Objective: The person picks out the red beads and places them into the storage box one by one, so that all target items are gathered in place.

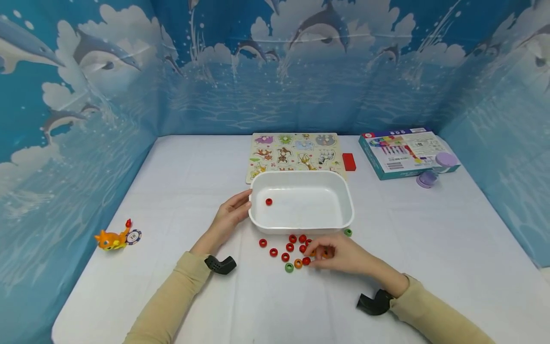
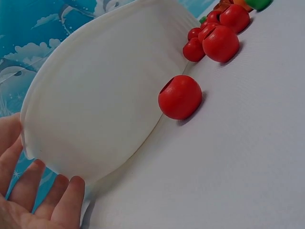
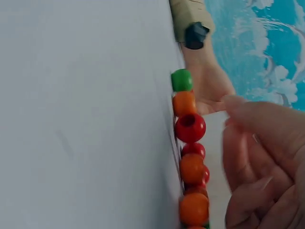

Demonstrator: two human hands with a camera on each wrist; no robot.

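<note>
Beads (image 1: 302, 238): one red in white tub (image 1: 309, 210), others loose on worktop (image 1: 193, 167)

Right grip (image 1: 341, 254): released, low over the loose group. Fingers bent, thumb and index apart in the head view. Right wrist view puts the fingertips just off a row of orange, red and green beads lying on the cloth. Nearest one at the tips in the head view is a red bead (image 1: 306, 261).

Left grip (image 1: 229, 217): relaxed, fingers spread, tips touching the tub's left end.

Loose group sits along the tub's near side: mostly red, some orange, a green bead (image 1: 289, 268) at the near edge. Second green bead (image 1: 348, 232) just beside the tub's near right corner. Bead inside the tub is toward its left end.

Further out: animal puzzle board (image 1: 293, 154) behind the tub, partly hidden by it; red block (image 1: 349, 162) beside the board. Flat box (image 1: 404, 150) at far right, purple container (image 1: 427, 178) just in front of it. Orange toy figure (image 1: 112, 240) at left, next to a round chip (image 1: 133, 237). Dolphin-print curtain (image 1: 258, 110) around the back and sides.
</note>
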